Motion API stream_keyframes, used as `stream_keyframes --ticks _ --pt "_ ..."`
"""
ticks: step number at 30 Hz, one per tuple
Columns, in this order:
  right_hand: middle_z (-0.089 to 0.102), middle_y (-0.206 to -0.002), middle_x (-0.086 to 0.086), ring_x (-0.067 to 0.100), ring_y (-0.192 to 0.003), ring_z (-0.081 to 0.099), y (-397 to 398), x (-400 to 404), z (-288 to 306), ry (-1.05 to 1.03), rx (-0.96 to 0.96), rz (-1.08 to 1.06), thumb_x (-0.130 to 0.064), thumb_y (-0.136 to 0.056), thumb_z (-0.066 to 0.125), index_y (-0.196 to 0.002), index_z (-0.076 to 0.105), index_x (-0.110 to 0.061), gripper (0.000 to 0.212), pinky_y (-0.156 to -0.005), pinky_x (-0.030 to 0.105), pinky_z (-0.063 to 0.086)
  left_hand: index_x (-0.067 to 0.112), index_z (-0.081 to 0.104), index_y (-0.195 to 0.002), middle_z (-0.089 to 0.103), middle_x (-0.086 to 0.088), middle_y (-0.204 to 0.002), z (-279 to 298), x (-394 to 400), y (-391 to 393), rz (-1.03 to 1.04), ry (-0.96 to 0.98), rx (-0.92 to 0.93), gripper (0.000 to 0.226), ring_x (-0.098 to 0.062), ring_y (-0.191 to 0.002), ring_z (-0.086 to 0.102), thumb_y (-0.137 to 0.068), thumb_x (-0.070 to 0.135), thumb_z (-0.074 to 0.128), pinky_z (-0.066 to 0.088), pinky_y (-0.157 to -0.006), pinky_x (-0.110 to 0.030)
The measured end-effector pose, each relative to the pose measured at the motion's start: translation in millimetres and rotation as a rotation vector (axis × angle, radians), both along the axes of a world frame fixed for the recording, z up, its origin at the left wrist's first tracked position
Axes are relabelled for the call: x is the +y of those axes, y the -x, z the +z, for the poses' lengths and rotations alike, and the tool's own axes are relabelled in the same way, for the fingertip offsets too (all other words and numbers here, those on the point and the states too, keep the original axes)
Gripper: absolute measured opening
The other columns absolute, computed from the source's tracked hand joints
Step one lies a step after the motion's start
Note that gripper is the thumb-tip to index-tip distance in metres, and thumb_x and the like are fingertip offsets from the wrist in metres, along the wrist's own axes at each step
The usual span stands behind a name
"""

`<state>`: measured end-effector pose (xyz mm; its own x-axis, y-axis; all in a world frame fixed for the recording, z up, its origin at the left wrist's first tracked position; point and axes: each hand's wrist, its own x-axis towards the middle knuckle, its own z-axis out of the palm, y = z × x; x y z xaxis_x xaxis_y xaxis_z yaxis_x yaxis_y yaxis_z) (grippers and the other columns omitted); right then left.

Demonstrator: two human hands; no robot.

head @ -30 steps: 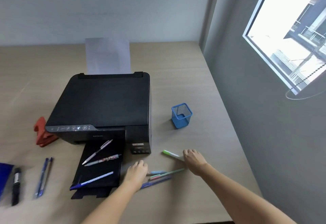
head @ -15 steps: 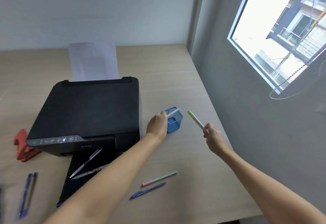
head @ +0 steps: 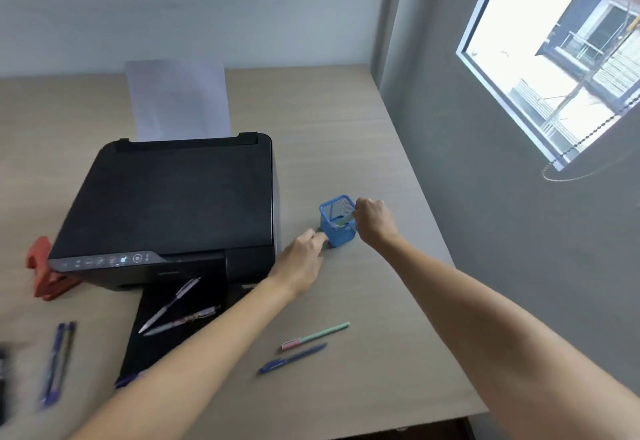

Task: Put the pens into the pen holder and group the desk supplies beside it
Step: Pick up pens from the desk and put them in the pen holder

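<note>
Moved since half a second ago: your right hand (head: 372, 223) has carried the green-tipped pen (head: 343, 221) from mid-air to the mouth of the pen holder (head: 337, 219); your left hand (head: 303, 261) has dropped from the rim to the holder's near-left base.

Grip: right hand closed on the pen's upper end, not yet released. Left hand loosely curled with fingertips at the holder; whether it pinches or only steadies, you cannot tell.

Pen in hand: leaning, long axis running from your fist down and left into the mesh, lower end inside.

Holder: blue mesh, upright, on the tabletop toward its right edge, just right of the printer (head: 173, 204). A pale shape already inside looks like another pen (blurred, uncertain).

Progress, as a judgement: early.

Left to do:
- pink-and-green pen (head: 315, 335) and blue pen (head: 292, 358), side by side near the front edge, both pointing up and right
- two pens (head: 175, 309) on the printer's output tray (head: 166, 335), plus a blue one (head: 126, 380) showing at the tray's front end beside your forearm
- two blue pens (head: 57, 363) near the front left corner
- red supply (head: 43, 275) left of the printer, still ungrouped
</note>
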<state>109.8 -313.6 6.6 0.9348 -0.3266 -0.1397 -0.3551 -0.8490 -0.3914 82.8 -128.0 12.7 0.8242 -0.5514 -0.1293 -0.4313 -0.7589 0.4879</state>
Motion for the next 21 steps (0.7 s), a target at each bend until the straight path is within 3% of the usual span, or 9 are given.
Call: stream_keyframes --ticks 4,6,8,11,13,16,17,19,21 --pt "0.061 -0.105 0.024 0.04 -0.088 0.057 1.7 6.4 -19.1 0.019 -0.058 -0.02 -0.013 -0.092 0.048 -0.113 0.05 -0.004 0.023 -0.068 0.041 0.045 0.011 0.061 -0.103 0.062 -0.01 -0.108 -30.2 65.1 61.5 -0.004 -0.21 0.212 0.018 -0.029 -0.099 0.062 -0.088 0.021 0.059 0.053 -0.085 -0.037" --pt "0.055 -0.109 0.02 0.038 -0.092 0.054 23.1 10.7 -35.4 0.029 -0.158 -0.047 -0.02 -0.091 0.054 -0.124 0.045 -0.008 0.037 -0.076 0.044 0.047 0.013 0.057 -0.108 0.057 -0.008 -0.115 -48.8 92.2 77.2 0.018 -0.354 0.332 0.033 -0.028 -0.105 0.058 -0.083 0.032 0.065 0.048 -0.086 -0.035" --pt "0.054 -0.108 0.017 0.036 -0.093 0.054 58.3 16.6 -60.9 -0.021 -0.169 0.081 -0.025 -0.089 0.058 -0.125 0.047 -0.01 0.041 -0.079 0.044 0.049 0.013 0.053 -0.111 0.053 -0.006 -0.118 -62.6 108.9 85.3 0.002 -0.431 0.388 0.045 -0.028 -0.109 0.055 -0.079 0.04 0.069 0.046 -0.085 -0.035" --pt "0.055 -0.107 0.011 0.031 -0.096 0.056 116.7 27.3 -94.1 -0.069 0.059 0.475 -0.037 -0.084 0.058 -0.117 0.054 -0.017 0.038 -0.083 0.038 0.05 0.014 0.047 -0.105 0.053 -0.007 -0.119 -75.1 116.2 95.0 -0.064 -0.522 0.323 0.038 -0.032 -0.111 0.057 -0.082 0.038 0.065 0.046 -0.084 -0.039" --pt "0.053 -0.1 0.009 0.031 -0.091 0.056 138.0 31.8 -107.1 -0.048 0.147 0.578 -0.036 -0.078 0.056 -0.105 0.056 -0.02 0.031 -0.079 0.036 0.05 0.012 0.049 -0.113 0.055 -0.008 -0.119 -78.6 116.8 102.3 -0.123 -0.556 0.23 0.034 -0.031 -0.112 0.059 -0.089 0.034 0.059 0.047 -0.088 -0.043" --pt "0.055 -0.088 0.009 0.03 -0.081 0.056 150.1 32.7 -120.4 0.023 0.101 0.557 -0.032 -0.079 0.049 -0.087 0.054 -0.015 0.019 -0.069 0.034 0.051 0.018 0.063 -0.09 0.066 0.001 -0.087 -81.8 117.8 101.5 -0.196 -0.61 0.092 0.038 -0.016 -0.077 0.073 -0.069 0.045 0.08 0.056 -0.057 -0.03" --pt "0.056 -0.083 0.008 0.028 -0.075 0.058 150.8 30.4 -121.2 0.061 0.085 0.556 -0.029 -0.079 0.052 -0.082 0.052 -0.015 0.015 -0.064 0.032 0.051 0.018 0.063 -0.089 0.067 0.0 -0.086 -84.4 117.9 100.4 -0.21 -0.623 0.067 0.034 -0.017 -0.074 0.073 -0.072 0.043 0.078 0.056 -0.055 -0.03" --pt "0.056 -0.072 0.003 0.022 -0.061 0.059 149.7 22.2 -125.1 0.146 0.108 0.532 -0.022 -0.071 0.062 -0.073 0.046 -0.018 0.016 -0.052 0.027 0.049 0.012 0.052 -0.106 0.062 -0.009 -0.11 -82.2 111.5 100.0 -0.175 -0.609 0.116 0.016 -0.03 -0.099 0.067 -0.097 0.025 0.047 0.053 -0.075 -0.043" --pt "0.055 -0.067 0.005 0.023 -0.056 0.059 151.7 13.3 -121.2 0.163 0.118 0.452 -0.014 -0.068 0.049 -0.072 0.042 -0.017 0.009 -0.049 0.027 0.048 0.014 0.042 -0.102 0.058 -0.013 -0.117 -76.3 100.9 96.9 -0.174 -0.552 0.148 0.013 -0.038 -0.105 0.061 -0.103 0.019 0.03 0.046 -0.076 -0.047"
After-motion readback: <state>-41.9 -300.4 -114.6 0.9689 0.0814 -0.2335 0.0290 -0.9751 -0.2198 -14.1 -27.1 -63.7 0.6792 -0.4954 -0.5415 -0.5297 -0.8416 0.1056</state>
